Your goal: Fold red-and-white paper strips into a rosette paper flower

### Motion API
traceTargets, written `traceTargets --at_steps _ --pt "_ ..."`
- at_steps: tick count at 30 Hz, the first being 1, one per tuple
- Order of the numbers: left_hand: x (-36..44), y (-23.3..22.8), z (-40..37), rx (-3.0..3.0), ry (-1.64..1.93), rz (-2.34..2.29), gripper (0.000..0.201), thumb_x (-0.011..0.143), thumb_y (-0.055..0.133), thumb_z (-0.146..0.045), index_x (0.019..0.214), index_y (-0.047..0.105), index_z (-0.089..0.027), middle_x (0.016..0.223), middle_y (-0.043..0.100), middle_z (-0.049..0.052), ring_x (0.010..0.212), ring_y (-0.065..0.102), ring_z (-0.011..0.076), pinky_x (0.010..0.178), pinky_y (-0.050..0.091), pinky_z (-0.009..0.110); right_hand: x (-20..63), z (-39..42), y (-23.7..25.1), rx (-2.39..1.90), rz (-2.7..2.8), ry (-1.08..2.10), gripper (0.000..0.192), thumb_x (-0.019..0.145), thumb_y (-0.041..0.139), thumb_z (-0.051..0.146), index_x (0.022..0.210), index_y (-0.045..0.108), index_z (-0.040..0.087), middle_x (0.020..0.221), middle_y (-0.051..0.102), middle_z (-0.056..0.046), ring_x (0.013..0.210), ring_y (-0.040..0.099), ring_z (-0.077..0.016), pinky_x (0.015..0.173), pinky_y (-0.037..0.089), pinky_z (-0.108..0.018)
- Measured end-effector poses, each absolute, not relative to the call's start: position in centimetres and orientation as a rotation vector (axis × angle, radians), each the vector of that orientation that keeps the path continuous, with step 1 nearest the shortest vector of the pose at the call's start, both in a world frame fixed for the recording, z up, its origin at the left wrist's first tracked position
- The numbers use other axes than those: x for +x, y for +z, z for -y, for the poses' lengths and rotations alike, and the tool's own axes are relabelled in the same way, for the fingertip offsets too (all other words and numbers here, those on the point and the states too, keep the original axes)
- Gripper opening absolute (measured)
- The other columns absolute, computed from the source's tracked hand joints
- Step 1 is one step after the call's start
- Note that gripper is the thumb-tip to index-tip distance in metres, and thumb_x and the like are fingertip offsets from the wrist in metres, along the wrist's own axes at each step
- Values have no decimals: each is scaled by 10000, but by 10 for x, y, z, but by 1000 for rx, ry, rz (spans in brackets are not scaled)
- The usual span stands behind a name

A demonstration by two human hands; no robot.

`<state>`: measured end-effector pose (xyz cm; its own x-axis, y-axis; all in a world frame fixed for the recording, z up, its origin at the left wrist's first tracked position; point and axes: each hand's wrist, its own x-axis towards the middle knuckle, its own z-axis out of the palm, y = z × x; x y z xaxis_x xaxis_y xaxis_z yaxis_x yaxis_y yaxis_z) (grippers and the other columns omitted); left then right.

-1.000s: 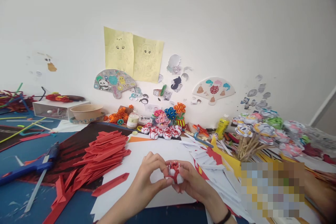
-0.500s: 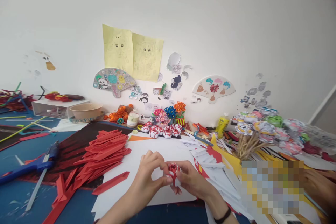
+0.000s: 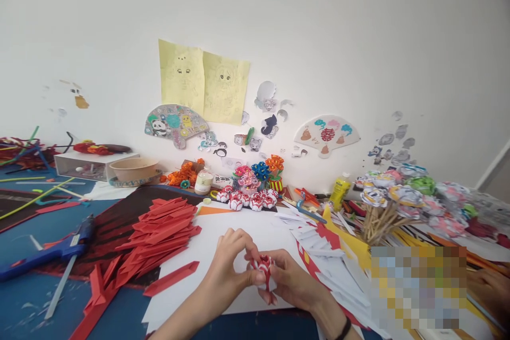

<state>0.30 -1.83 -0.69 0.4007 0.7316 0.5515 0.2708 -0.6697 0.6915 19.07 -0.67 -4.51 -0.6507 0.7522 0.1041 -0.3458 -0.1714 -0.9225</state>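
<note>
A small red-and-white folded paper flower (image 3: 266,272) is held between both hands above white sheets of paper (image 3: 223,226). My left hand (image 3: 235,260) pinches its left side with thumb and index finger. On the other side, my right hand (image 3: 292,279) grips the flower, thumb in front and fingers curled beneath it. Folded red paper strips (image 3: 161,236) lie heaped left of my hands, with one strip (image 3: 171,278) apart on the white paper. Folded white strips (image 3: 314,244) are scattered to the right. Several finished red-and-white flowers (image 3: 247,199) stand in a row behind.
A blue glue gun (image 3: 74,244) with a glue stick lies at left. A beige bowl (image 3: 133,168), a jar (image 3: 203,183) and a yellow bottle (image 3: 340,191) stand near the wall. Paper flowers on sticks (image 3: 390,196) are at right, near another person's hand (image 3: 488,287).
The flower has turned slightly in my fingers, showing more of its red-striped side. The whole view has shifted a little; both hands keep their hold.
</note>
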Motion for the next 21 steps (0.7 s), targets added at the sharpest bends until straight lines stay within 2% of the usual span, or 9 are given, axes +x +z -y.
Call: traceTargets --at_steps 6,10,16,21 --pt "2 -11 14 2076 1304 -771 404 737 662 -583 895 628 -213 892 545 34 871 484 221 771 376 323 190 6 -40 -458 1329 1850 536 729 748 500 1074 661 99 797 605 -57 561 587 -107 482 431 -197" --pt "0 -10 14 2060 1301 -712 375 752 692 -522 995 633 -241 977 550 51 932 497 235 805 385 334 192 7 -37 -441 1319 1822 563 706 761 510 1080 668 100 852 629 -83 588 590 -111 512 433 -206" --pt "2 -11 16 2047 1296 -728 384 724 722 -510 975 633 -233 1011 557 69 983 497 255 866 403 367 193 8 -39 -408 1381 1865 646 660 811 465 1182 626 133 858 645 -77 582 603 -116 485 422 -205" --pt "2 -12 16 2026 1298 -679 334 754 721 -459 971 613 -230 978 554 55 948 508 235 843 411 342 193 7 -39 -378 1370 1859 622 673 797 481 1162 637 133 916 643 -93 580 597 -103 482 419 -197"
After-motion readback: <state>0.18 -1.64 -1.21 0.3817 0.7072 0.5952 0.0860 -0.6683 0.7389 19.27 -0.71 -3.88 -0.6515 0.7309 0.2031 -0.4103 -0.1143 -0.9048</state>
